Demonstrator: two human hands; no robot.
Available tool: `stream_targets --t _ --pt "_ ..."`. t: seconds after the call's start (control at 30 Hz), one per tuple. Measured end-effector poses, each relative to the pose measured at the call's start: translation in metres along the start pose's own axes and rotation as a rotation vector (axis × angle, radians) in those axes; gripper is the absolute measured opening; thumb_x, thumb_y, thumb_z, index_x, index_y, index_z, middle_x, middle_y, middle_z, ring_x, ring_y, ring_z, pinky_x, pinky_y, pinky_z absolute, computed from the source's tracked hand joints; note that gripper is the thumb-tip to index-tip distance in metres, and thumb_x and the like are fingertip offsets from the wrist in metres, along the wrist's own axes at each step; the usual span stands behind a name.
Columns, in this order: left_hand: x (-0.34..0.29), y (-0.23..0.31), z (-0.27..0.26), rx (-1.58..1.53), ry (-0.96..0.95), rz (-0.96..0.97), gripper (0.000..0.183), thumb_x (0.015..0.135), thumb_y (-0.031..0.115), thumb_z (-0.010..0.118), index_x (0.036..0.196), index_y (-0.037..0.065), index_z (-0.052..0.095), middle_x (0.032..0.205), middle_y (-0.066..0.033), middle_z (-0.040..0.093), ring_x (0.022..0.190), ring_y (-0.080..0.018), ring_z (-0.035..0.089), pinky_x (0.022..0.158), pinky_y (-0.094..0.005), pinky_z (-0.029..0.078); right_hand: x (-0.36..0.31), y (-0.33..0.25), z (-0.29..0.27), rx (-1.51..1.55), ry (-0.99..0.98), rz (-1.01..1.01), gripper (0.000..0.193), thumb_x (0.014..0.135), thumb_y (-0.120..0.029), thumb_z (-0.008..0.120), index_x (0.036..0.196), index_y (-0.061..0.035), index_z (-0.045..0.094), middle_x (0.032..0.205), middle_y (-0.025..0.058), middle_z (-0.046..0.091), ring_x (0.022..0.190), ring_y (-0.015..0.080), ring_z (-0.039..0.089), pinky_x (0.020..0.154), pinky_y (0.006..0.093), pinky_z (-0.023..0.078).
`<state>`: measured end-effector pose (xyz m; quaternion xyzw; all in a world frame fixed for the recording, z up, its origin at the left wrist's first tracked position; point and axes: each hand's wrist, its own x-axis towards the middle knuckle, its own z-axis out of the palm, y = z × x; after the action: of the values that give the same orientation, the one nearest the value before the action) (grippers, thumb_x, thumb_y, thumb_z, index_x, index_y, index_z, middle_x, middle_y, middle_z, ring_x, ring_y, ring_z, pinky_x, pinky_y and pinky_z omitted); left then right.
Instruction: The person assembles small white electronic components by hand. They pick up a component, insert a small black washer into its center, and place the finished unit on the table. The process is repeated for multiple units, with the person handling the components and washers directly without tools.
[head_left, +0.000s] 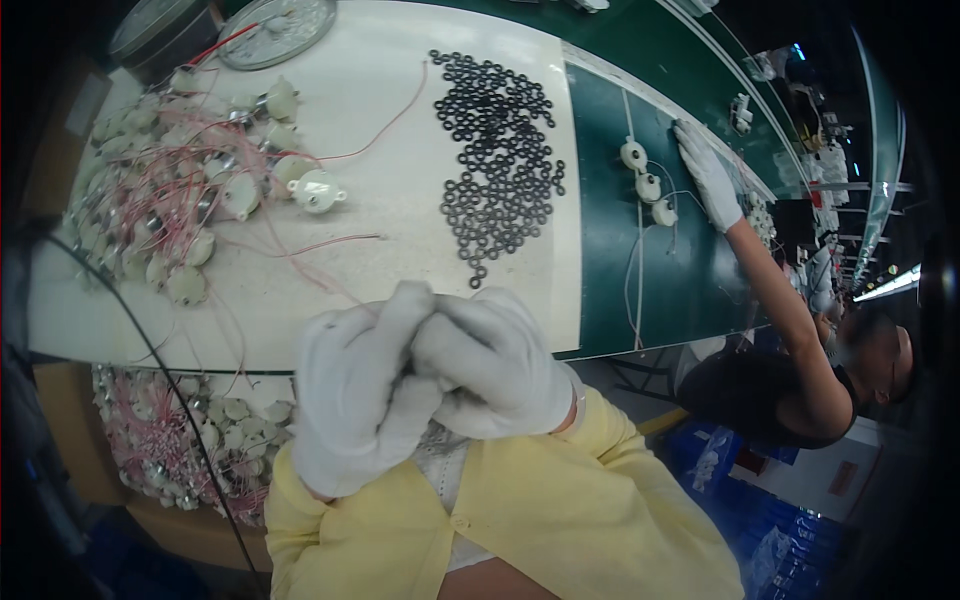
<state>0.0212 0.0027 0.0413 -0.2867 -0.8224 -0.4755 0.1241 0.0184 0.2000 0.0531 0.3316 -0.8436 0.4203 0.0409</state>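
White-gloved, your left hand (350, 395) and right hand (505, 365) meet low in front of you, fingers curled inward and overlapping, so it cannot be told whether they grip anything. Just beyond them on the smooth white bench (390, 180), small black rings (490, 110) lie in a patch whose long axis runs away from you, tapering at its near end. To your left, round pale parts (240, 195) sit heaped with thin pinkish-red wires (345, 240), one strand's loose end pointing rightward.

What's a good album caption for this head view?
Gloved left hand and right hand meet by a white tabletop strewn with wired motors and small black rings.
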Motion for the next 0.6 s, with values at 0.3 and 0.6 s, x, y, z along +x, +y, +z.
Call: stream_targets --t 0.3,0.6 --pt "0.030 -0.024 0.000 0.451 0.214 0.076 0.039 0.091 0.015 0.070 0.128 0.007 0.065 0.087 -0.0077 0.063 0.075 -0.0280 0.062 0.062 -0.0417 0.044 -0.037 0.008 -0.019 1.114 0.422 0.287 0.038 0.093 -0.016 0.076 0.125 -0.0003 0.064 0.089 0.0054 0.060 0.069 0.0144 0.056 0.053 0.0291 0.040" --pt "0.054 -0.046 -0.002 0.721 0.027 -0.138 0.033 0.086 0.008 0.073 0.119 0.010 0.070 0.113 -0.0074 0.070 0.086 -0.0305 0.068 0.071 -0.0410 0.054 -0.062 0.026 -0.101 0.614 0.130 1.147 0.025 0.096 -0.024 0.068 0.107 -0.0007 0.067 0.078 0.0031 0.065 0.067 0.0106 0.056 0.055 0.0251 0.042"
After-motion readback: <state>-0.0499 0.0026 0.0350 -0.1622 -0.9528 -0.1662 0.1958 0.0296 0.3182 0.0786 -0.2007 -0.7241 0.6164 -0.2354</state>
